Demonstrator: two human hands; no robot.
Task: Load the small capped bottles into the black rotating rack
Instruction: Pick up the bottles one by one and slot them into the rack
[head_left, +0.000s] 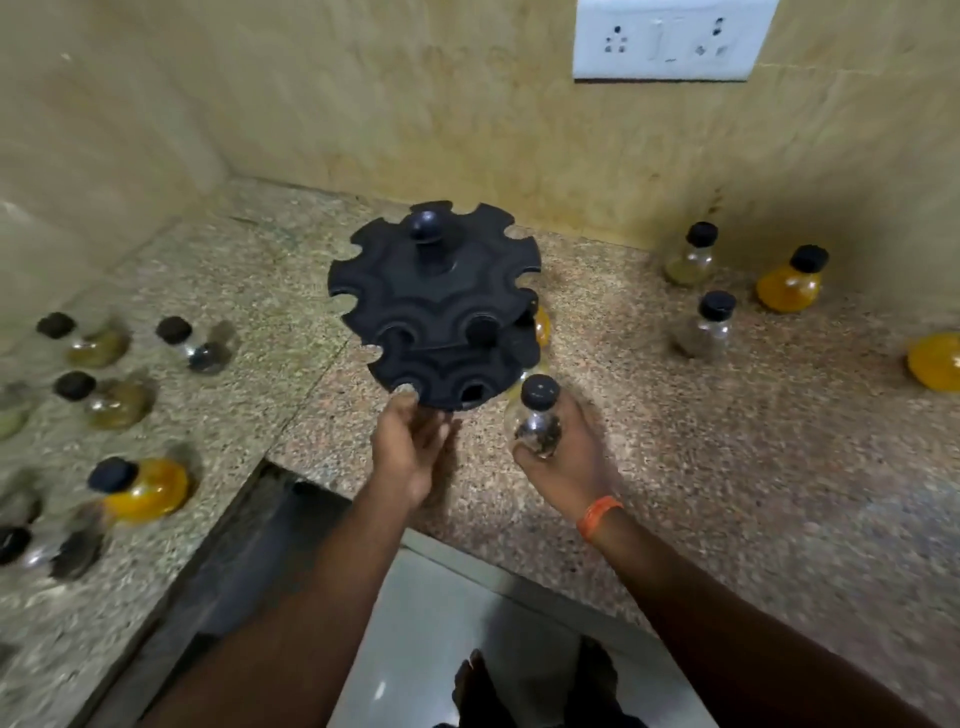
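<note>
The black two-tier rotating rack (435, 291) stands on the granite counter near the back wall, with a round knob on top. My left hand (408, 447) grips the front edge of its lower tier, thumb on the rim. Just right of the rack, my right hand (563, 457) holds a clear bottle with a black cap and dark contents (537, 418), upright. A bottle with orange contents (540, 325) sits in the rack on its right side, mostly hidden. A black cap (480, 328) shows in an upper slot.
Several capped bottles (111, 400) stand on the counter to the left, some orange (140, 486). More stand at the right: a yellowish one (691, 257), an orange one (792, 280), a dark one (706, 325). The counter corner edge (291, 467) drops off below the hands. A wall socket (670, 39) is above.
</note>
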